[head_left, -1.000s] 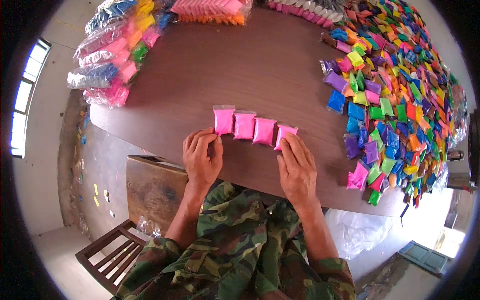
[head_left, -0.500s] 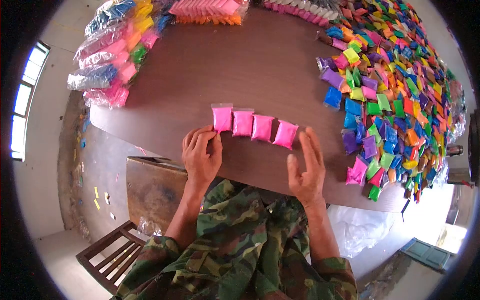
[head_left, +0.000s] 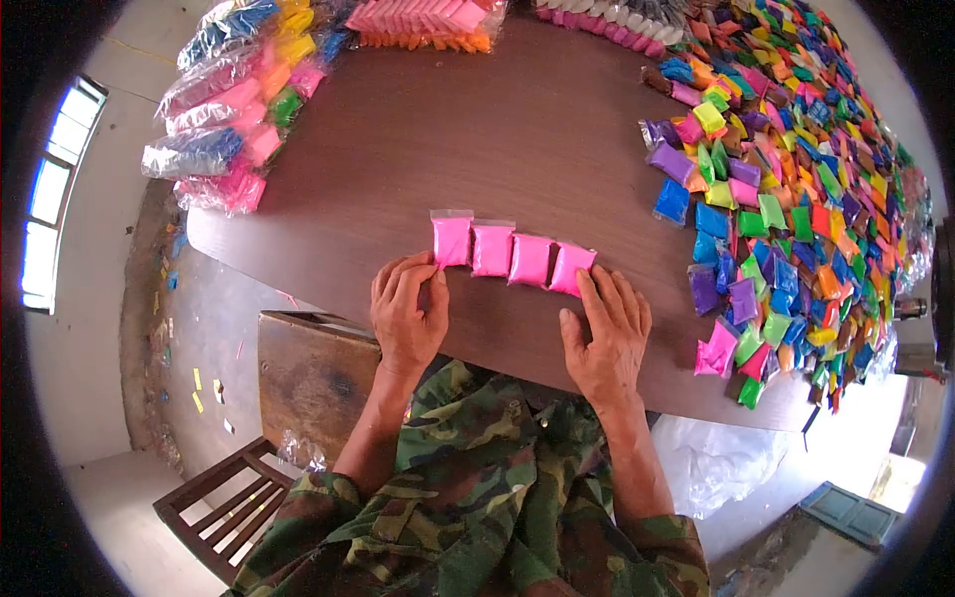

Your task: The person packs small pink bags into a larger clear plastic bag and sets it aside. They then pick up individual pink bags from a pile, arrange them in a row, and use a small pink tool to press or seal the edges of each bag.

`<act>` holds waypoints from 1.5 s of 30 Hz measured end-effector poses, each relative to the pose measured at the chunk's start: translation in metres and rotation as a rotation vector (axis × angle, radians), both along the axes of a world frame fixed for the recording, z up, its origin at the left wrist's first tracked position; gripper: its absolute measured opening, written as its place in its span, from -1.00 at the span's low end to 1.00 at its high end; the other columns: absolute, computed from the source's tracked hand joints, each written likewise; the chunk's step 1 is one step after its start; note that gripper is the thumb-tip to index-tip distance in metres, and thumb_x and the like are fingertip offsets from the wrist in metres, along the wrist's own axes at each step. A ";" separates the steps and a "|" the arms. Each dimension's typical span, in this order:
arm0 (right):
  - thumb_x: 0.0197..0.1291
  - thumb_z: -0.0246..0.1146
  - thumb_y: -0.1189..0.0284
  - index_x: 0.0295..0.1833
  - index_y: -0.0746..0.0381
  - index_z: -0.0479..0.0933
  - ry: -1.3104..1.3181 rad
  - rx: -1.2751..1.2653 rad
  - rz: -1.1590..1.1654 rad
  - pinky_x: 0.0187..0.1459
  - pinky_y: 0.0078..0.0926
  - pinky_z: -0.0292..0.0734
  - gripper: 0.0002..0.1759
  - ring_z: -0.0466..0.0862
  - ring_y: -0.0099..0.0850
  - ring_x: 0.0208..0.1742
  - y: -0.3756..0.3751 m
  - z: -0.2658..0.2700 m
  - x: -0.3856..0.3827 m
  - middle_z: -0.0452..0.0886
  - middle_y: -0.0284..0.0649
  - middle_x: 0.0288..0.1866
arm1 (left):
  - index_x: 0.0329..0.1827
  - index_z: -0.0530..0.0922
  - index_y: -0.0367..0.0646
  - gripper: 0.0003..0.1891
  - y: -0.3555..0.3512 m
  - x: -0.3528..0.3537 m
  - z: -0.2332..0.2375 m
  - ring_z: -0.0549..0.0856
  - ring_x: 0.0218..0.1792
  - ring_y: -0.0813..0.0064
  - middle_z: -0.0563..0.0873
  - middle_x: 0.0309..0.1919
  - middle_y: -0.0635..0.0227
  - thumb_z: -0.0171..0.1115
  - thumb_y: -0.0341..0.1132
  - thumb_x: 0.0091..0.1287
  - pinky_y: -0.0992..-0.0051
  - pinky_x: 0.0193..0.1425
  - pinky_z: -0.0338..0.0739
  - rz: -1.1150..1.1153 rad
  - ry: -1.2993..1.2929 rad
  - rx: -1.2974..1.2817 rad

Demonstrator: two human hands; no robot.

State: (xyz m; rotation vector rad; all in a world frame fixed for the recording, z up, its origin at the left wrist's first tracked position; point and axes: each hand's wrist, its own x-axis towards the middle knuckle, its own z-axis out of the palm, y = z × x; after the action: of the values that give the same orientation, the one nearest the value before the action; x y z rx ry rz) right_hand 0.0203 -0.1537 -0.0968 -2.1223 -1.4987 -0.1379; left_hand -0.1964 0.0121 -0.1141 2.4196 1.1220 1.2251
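Observation:
Several small pink packets lie in a slightly slanting row on the brown table. My left hand [head_left: 409, 310] has its thumb and fingers together at the lower edge of the leftmost pink packet [head_left: 453, 239]. Beside that one lie a second pink packet [head_left: 492, 249] and a third pink packet [head_left: 530, 260]. My right hand [head_left: 606, 328] has its thumb apart from its fingers, and its fingertips touch the right side of the rightmost pink packet [head_left: 572, 269].
A large heap of colourful packets [head_left: 796, 199] covers the table's right side. Clear bags of packets [head_left: 214, 109] lie at the left, with rows of pink packets [head_left: 428, 20] at the far edge. A wooden chair [head_left: 224, 507] stands at lower left.
My right hand has moved in to the rightmost packet, which now sits closer to its neighbour. My left hand stays at the leftmost packet. The whole view has shifted slightly.

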 end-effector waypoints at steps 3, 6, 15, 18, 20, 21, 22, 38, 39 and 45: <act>0.40 0.42 0.24 0.53 0.11 0.60 0.003 0.001 -0.011 0.61 0.20 0.24 -0.39 0.51 -0.02 0.58 0.000 -0.001 -0.001 0.62 -0.12 0.51 | -0.04 0.70 -0.27 -0.89 0.000 0.000 0.000 0.81 0.16 0.02 0.84 0.13 0.04 0.43 -0.45 0.47 0.14 0.29 0.68 -0.013 -0.023 -0.031; 0.40 0.43 0.24 0.54 0.09 0.59 0.011 0.012 0.001 0.62 0.19 0.23 -0.38 0.51 -0.04 0.58 -0.001 -0.002 0.002 0.62 -0.13 0.51 | -0.02 0.70 -0.27 -0.89 0.002 -0.003 0.005 0.80 0.21 0.02 0.82 0.19 0.02 0.42 -0.44 0.50 0.15 0.32 0.67 -0.032 -0.042 -0.082; 0.36 0.46 0.28 0.52 0.09 0.59 0.019 0.023 -0.012 0.63 0.16 0.22 -0.37 0.50 -0.07 0.60 -0.003 -0.004 0.002 0.62 -0.17 0.52 | 0.00 0.70 -0.22 -0.89 0.015 0.028 0.021 0.69 0.37 -0.06 0.82 0.21 0.10 0.40 -0.44 0.50 0.07 0.47 0.55 -0.207 0.031 -0.071; 0.35 0.47 0.28 0.52 0.08 0.60 0.029 0.024 -0.014 0.62 0.15 0.22 -0.37 0.49 -0.07 0.60 -0.003 -0.003 0.001 0.62 -0.20 0.52 | -0.01 0.69 -0.22 -0.89 0.017 0.027 0.015 0.70 0.38 -0.07 0.84 0.17 0.09 0.39 -0.41 0.51 0.05 0.47 0.55 -0.236 0.013 -0.128; 0.34 0.47 0.28 0.52 0.07 0.60 0.030 0.018 -0.013 0.62 0.16 0.22 -0.37 0.49 -0.08 0.59 -0.004 -0.001 0.001 0.62 -0.22 0.52 | -0.02 0.69 -0.22 -0.90 0.015 0.023 0.014 0.70 0.38 -0.07 0.84 0.17 0.09 0.39 -0.40 0.52 0.05 0.47 0.55 -0.261 -0.023 -0.179; 0.34 0.48 0.27 0.52 0.06 0.60 0.029 0.014 -0.010 0.61 0.16 0.23 -0.37 0.48 -0.08 0.59 -0.004 0.000 0.001 0.62 -0.24 0.52 | -0.02 0.69 -0.21 -0.90 0.014 0.022 0.013 0.70 0.38 -0.07 0.84 0.17 0.09 0.38 -0.40 0.52 0.05 0.47 0.54 -0.265 -0.015 -0.175; 0.34 0.48 0.27 0.52 0.05 0.60 0.027 0.014 -0.007 0.61 0.17 0.23 -0.37 0.48 -0.08 0.59 -0.004 0.001 0.001 0.62 -0.25 0.52 | -0.03 0.69 -0.21 -0.91 0.013 0.020 0.013 0.70 0.38 -0.07 0.84 0.17 0.09 0.38 -0.41 0.52 0.04 0.47 0.54 -0.269 -0.008 -0.170; 0.28 0.50 0.29 0.48 0.08 0.60 0.093 0.037 0.000 0.58 0.17 0.24 -0.36 0.46 -0.09 0.59 -0.005 0.008 0.002 0.59 -0.25 0.52 | -0.03 0.70 -0.16 -0.89 -0.021 0.049 0.020 0.67 0.42 -0.02 0.78 0.30 0.12 0.41 -0.41 0.46 -0.06 0.61 0.40 -0.329 0.186 0.073; 0.28 0.50 0.29 0.47 0.09 0.61 0.085 0.046 -0.007 0.58 0.17 0.24 -0.36 0.46 -0.09 0.58 -0.006 0.006 0.003 0.59 -0.25 0.53 | -0.03 0.70 -0.17 -0.89 -0.023 0.053 0.019 0.67 0.42 -0.02 0.78 0.31 0.13 0.40 -0.41 0.46 -0.06 0.62 0.38 -0.347 0.170 0.066; 0.31 0.46 0.30 0.51 0.11 0.56 0.097 0.089 -0.001 0.59 0.10 0.23 -0.35 0.47 -0.13 0.59 -0.007 0.004 0.002 0.57 -0.21 0.55 | -0.05 0.67 -0.20 -0.93 -0.030 0.058 0.018 0.66 0.43 0.00 0.77 0.33 0.15 0.35 -0.43 0.51 -0.08 0.65 0.35 -0.376 0.235 0.053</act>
State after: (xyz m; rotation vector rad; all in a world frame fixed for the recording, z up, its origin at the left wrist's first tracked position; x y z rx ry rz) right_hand 0.0223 -0.1608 -0.0929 -2.0297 -1.4102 -0.0990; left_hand -0.1381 -0.0177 -0.0960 2.7054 0.6429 0.8816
